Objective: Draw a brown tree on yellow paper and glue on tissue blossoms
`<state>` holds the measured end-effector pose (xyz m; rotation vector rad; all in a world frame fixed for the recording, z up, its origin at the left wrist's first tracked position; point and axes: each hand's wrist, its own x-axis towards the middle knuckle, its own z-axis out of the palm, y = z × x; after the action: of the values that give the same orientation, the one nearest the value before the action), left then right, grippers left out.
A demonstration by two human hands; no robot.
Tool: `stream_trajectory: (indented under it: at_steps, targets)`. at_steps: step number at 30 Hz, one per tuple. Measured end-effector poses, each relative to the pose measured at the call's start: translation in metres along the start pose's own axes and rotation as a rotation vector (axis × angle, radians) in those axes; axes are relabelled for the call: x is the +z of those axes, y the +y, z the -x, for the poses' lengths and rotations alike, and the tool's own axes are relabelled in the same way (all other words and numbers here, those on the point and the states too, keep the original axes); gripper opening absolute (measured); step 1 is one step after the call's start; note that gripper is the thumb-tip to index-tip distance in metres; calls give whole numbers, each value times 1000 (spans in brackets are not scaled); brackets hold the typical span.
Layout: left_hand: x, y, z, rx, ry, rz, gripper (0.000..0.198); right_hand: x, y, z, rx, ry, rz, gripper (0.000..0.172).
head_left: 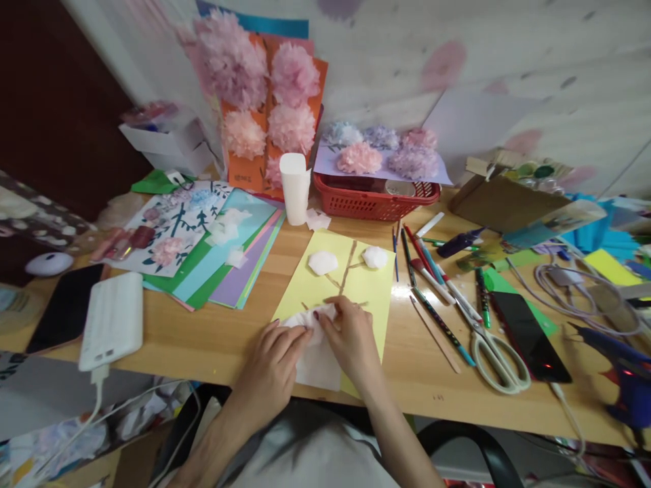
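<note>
A sheet of white tissue paper point(319, 369) lies over the lower part of a yellow paper sheet point(300, 291). My left hand point(274, 358) has its fingers closed on the tissue's upper left edge. My right hand point(352, 333) pinches the upper right edge between thumb and fingers. The tissue looks folded or gathered along this edge, though the fingers partly cover it. Higher on the yellow sheet, brown branches point(347, 271) are drawn, with a white tissue puff point(323, 263) at the left and a second white puff point(375, 257) at the right.
Scissors point(501, 359), pens point(432, 278), a phone point(531, 339) and a glue gun point(623, 373) lie to the right. Coloured papers point(249, 271) and a white power bank point(112, 318) lie left. A white paper roll point(295, 190) stands behind, beside a red basket point(356, 200).
</note>
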<state>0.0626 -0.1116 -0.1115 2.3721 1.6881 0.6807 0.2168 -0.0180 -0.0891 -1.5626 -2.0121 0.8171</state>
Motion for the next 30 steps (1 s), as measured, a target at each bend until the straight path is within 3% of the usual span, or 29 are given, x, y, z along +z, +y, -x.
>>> stream_trajectory:
  at_steps: [2,8,13,16,19,21,24,27,30]
  targets:
    - [1,1,-2,17,28,-15,52,1,-5,-2,-23,-19,-32,6]
    - [0,1,-8,82,96,-42,46,7,-11,7,-1,50,-215,13]
    - [-2,-4,-7,109,93,-18,47,18,-8,20,-193,140,-161,20]
    - [-3,-8,-4,95,81,28,45,21,-6,31,-354,79,-55,33]
    - [-5,-12,1,84,104,108,39,20,-2,43,-475,-81,54,53]
    - [-6,-15,5,-20,183,138,37,17,0,50,-501,-176,148,65]
    - [-8,-20,9,-301,299,69,30,13,2,55,-503,-246,263,74]
    - [-10,-24,8,-429,323,-8,14,8,2,57,-536,-279,308,66]
    - [-14,-26,3,-481,320,33,13,4,3,57,-610,-302,343,50]
